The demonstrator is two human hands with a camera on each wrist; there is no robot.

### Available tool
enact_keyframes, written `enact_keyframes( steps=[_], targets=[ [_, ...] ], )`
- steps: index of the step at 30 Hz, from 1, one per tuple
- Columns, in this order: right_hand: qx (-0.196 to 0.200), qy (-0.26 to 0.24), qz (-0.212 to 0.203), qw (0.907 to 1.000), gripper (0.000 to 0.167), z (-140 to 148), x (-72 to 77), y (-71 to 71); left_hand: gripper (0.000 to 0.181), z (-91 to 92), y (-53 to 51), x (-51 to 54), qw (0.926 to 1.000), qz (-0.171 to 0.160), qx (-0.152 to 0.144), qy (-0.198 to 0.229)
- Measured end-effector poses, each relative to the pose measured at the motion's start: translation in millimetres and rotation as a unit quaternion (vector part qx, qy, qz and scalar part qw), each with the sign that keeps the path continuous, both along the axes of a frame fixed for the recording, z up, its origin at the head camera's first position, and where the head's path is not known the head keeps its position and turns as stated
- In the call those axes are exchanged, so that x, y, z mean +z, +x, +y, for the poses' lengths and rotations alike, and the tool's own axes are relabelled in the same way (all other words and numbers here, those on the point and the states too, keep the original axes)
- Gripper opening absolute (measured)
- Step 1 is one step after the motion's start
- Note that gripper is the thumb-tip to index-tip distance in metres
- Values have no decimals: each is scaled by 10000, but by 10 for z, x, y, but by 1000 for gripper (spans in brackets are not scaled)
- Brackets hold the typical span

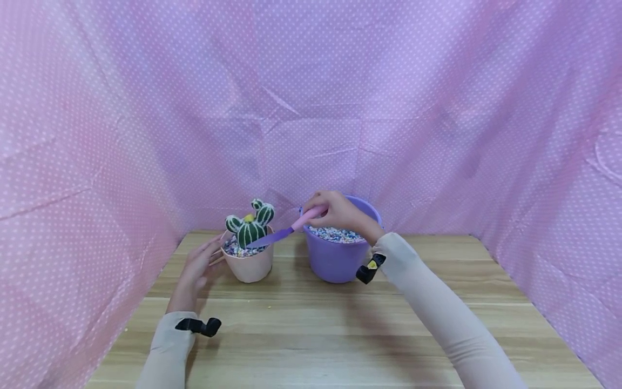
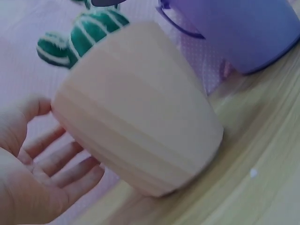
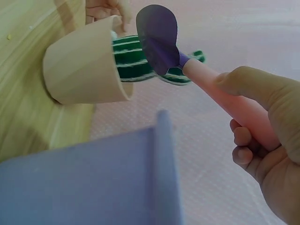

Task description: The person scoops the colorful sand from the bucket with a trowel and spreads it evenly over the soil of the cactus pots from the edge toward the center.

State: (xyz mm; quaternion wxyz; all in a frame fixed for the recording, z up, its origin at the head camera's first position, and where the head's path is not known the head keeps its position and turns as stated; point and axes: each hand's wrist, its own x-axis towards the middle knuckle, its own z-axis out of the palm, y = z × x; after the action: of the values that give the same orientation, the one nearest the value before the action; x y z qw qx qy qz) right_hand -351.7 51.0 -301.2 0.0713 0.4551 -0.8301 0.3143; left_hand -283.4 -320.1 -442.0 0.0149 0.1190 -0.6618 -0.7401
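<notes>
Polka-dot cloth, pink-purple, behind and at both sides. Wood-grain tabletop carries everything.

Purple bucket: upright, middle of the tabletop's back edge, multicolored pebbles inside.

Beige flowerpot: upright, near the tabletop's back-left corner, left of the bucket, gap between them.

Hand trowel: pink handle, purple blade over the pot mouth, in front of the artificial cactus. Can't tell if blade touches it. Right wrist view shows no pebbles on the blade face turned that way; other face hidden.

Right hand: above the bucket, fingers and thumb wrapped round the trowel handle, grasping it.

Left hand: at the pot's left side, toward the tabletop's left edge. Loose, fingers extended, thumb tip at the rim, not clamped on anything. Reads as steadying.

Cactus: green, white stripes, stands in the pot with pebbles round its base.

A few tiny specks on the tabletop in front of the pot.

Step, my read: filling pebbles round the cactus, at the pour end of a scoop. Next move: if loaded, roll the wrist and tip low inside the rim; if empty, swing right to the bucket and scoop. Left hand should brace the pot. Risk: spill over the rim.
</notes>
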Motion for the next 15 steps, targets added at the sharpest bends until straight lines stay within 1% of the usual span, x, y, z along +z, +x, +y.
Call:
enact_keyframes(
  steps=[1,2,3,4,5,6,8,9,10,11,12,14,15],
  targets=[
    [-10,-57,25,10000,27,43,28,8,61,23,11,29,9999,-4,119,-71],
    [-28,-105,60,9999,28,90,60,17,59,57,16,64,9993,38,358,-98],
    [-67,-153,87,9998,28,143,93,26,56,98,21,107,9978,126,645,-115],
    [-113,-199,140,9996,29,202,128,35,52,146,24,157,9945,291,1001,-112],
    [-168,-245,180,9994,29,266,164,41,49,197,28,215,9892,491,1380,-61],
    [-230,-289,224,9991,29,334,205,55,45,255,34,281,9819,727,1750,-64],
    [-372,-372,292,9982,29,483,276,71,38,389,45,431,9621,1299,2397,-48],
    [-447,-418,339,9975,28,561,305,75,37,458,58,515,9528,1588,2587,-13],
    [-532,-454,394,9968,28,642,335,78,35,534,75,601,9442,1859,2719,-3],
    [-603,-491,453,9959,27,720,356,75,35,613,96,688,9375,2099,2776,-17],
    [-687,-510,536,9949,26,797,371,68,34,700,118,773,9318,2354,2762,-34],
    [-818,-522,682,9929,26,942,390,48,31,882,160,923,9246,2779,2605,-3],
    [-873,-515,776,9918,26,1007,395,36,30,979,183,988,9238,2948,2442,24]
  ],
)
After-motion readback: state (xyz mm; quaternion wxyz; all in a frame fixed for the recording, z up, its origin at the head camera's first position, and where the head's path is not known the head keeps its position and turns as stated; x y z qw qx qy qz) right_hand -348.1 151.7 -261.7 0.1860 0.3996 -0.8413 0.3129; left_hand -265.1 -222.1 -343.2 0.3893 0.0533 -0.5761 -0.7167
